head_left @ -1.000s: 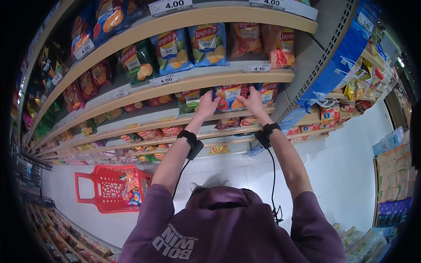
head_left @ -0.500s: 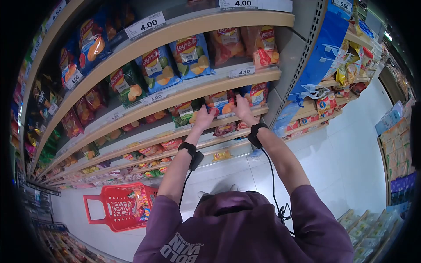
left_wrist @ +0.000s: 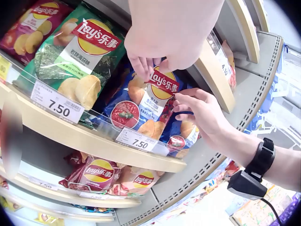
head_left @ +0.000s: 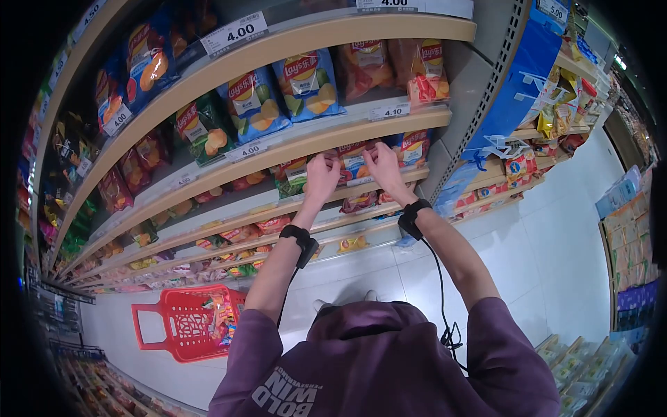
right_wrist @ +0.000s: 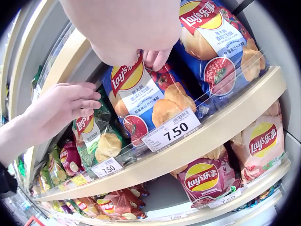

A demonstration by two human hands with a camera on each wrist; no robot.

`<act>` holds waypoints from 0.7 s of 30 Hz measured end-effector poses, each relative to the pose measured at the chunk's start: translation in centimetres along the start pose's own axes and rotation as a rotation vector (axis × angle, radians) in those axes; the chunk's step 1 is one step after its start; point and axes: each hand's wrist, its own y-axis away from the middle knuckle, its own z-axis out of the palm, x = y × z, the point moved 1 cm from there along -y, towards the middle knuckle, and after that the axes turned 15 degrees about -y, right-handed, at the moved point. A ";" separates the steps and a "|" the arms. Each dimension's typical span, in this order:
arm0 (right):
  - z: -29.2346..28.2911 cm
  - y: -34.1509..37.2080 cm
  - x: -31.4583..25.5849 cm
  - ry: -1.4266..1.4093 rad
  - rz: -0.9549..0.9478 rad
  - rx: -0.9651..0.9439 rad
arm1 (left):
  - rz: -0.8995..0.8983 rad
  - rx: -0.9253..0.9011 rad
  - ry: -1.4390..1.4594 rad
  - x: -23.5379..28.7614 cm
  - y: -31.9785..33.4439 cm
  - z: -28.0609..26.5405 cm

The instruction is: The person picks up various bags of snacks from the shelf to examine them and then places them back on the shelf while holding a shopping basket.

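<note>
A blue Lay's chip bag point(left_wrist: 141, 103) with a tomato dip picture stands upright on the lower shelf, between my two hands. My left hand point(head_left: 322, 178) is at its upper left, fingers loosely bent; from the right wrist, this left hand point(right_wrist: 66, 106) overlaps a green Lay's bag point(right_wrist: 96, 134) just beside the blue one. My right hand point(head_left: 383, 167) is by the upper right edge, and in the left wrist view its relaxed fingertips point(left_wrist: 179, 100) reach that edge. A second blue bag point(right_wrist: 214, 49) stands to the right, partly behind the right hand point(left_wrist: 207, 113).
A shelf board point(head_left: 333, 142) with price tags runs just above the hands. Blue and red chip bags fill the shelf overhead. To the right rises a perforated grey post point(head_left: 479, 104). A red basket point(head_left: 184, 323) holding packets stands on the floor at the left.
Both hands lay along the sides of the blue bag earlier; their fingers are now more bent, higher up near its top. The bag stays on the shelf. The head view has shifted slightly.
</note>
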 end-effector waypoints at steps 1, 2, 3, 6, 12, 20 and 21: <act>0.4 -0.4 0.9 -0.024 0.033 -0.060 | 0.007 -0.054 0.066 0.2 -0.4 0.4; 0.9 -0.8 1.8 -0.048 0.065 -0.119 | 0.016 -0.108 0.132 0.1 -0.7 1.0; 1.2 -1.2 2.8 -0.002 0.172 -0.096 | 0.070 -0.060 0.070 -0.6 -0.9 2.0; 0.8 -1.7 6.0 0.210 0.279 0.012 | -0.105 -0.165 0.003 -1.5 -1.8 2.9; -0.1 0.0 0.5 0.224 -0.093 -0.039 | 0.066 0.175 -0.255 -0.9 -0.2 1.7; 0.6 0.4 0.2 0.505 -0.451 -0.523 | 0.051 -0.115 -0.321 -0.9 -0.9 2.0; 0.7 0.5 0.5 0.480 -0.480 -0.504 | 0.030 -0.141 -0.325 -1.6 -0.9 2.5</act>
